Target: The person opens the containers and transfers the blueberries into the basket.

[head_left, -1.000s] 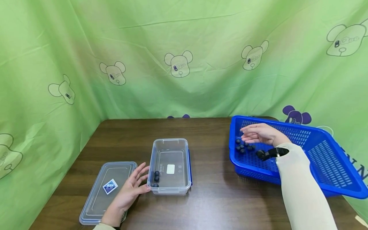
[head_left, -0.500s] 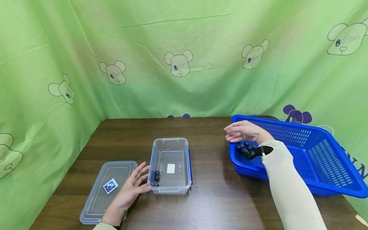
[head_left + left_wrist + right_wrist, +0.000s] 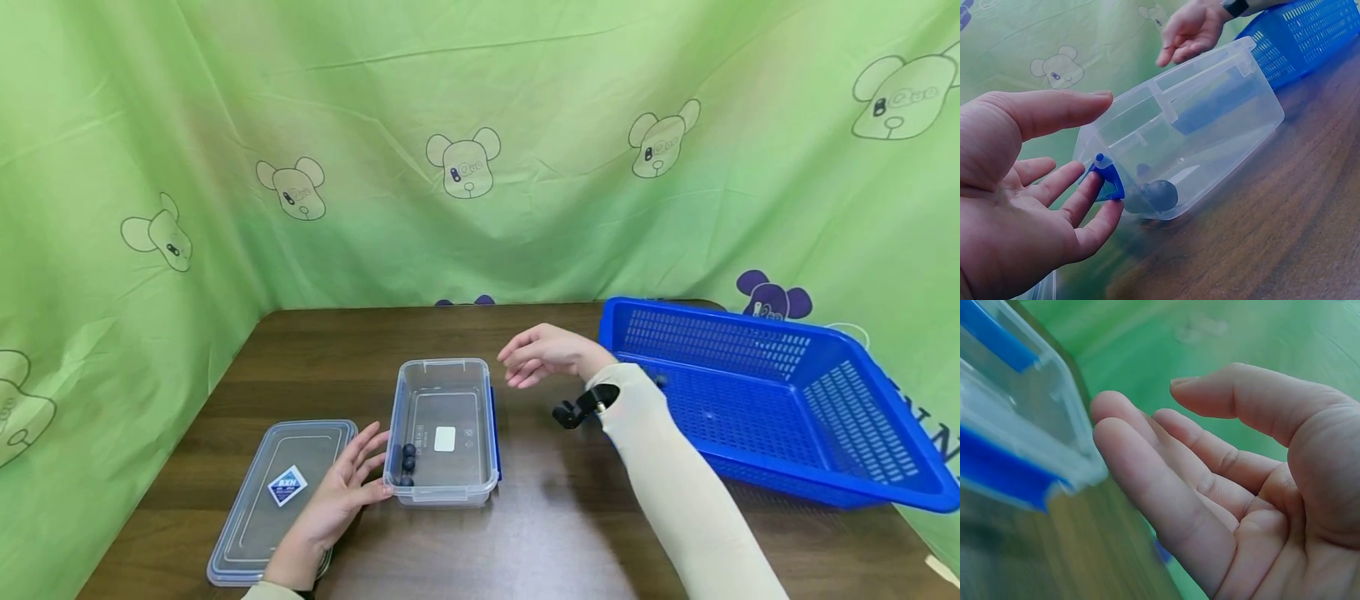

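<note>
A clear plastic food container (image 3: 444,417) stands without its lid on the table, with several blueberries (image 3: 408,460) along its left side. My left hand (image 3: 341,492) is at its left wall; in the left wrist view the fingers touch its blue latch (image 3: 1107,178) and the thumb lies by the rim. My right hand (image 3: 551,354) is in the air between the container and a blue basket (image 3: 750,417). In the right wrist view its fingers are loosely bent, the thumb is apart from them, and nothing shows between them. My sleeve hides most blueberries in the basket.
The clear lid (image 3: 281,500) with a blue-white sticker lies left of the container, partly under my left forearm. The brown wooden table (image 3: 540,533) ends at a green curtain (image 3: 375,250) behind. The basket's right end reaches over the table's right side.
My right hand has moved left, out over the basket's left rim, toward the container. The left hand, container and lid have stayed put.
</note>
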A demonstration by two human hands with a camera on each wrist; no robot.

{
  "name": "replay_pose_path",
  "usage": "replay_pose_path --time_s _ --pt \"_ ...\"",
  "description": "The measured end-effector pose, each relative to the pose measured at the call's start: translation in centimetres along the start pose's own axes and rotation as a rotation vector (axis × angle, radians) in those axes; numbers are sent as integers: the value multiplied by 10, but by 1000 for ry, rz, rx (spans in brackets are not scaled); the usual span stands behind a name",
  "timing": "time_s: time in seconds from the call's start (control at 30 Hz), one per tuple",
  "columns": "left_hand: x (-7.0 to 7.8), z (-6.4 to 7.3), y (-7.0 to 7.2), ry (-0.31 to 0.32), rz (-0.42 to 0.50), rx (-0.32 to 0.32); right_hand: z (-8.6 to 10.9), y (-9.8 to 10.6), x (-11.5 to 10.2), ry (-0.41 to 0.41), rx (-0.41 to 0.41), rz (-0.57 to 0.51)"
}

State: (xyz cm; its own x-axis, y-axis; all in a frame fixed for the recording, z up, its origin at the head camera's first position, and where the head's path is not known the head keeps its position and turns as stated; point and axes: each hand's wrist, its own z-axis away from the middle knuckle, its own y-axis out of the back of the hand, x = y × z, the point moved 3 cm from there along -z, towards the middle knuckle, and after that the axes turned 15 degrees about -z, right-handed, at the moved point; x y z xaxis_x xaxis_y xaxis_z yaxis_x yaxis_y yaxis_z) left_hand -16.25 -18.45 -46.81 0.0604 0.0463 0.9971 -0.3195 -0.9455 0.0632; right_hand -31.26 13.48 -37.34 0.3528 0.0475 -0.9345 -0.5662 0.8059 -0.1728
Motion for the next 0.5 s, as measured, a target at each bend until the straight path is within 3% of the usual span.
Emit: replay_pose_path --time_s 0.5 --pt "0 1 0 -23 -7 -8 -56 -97 32 -136 -167 69"
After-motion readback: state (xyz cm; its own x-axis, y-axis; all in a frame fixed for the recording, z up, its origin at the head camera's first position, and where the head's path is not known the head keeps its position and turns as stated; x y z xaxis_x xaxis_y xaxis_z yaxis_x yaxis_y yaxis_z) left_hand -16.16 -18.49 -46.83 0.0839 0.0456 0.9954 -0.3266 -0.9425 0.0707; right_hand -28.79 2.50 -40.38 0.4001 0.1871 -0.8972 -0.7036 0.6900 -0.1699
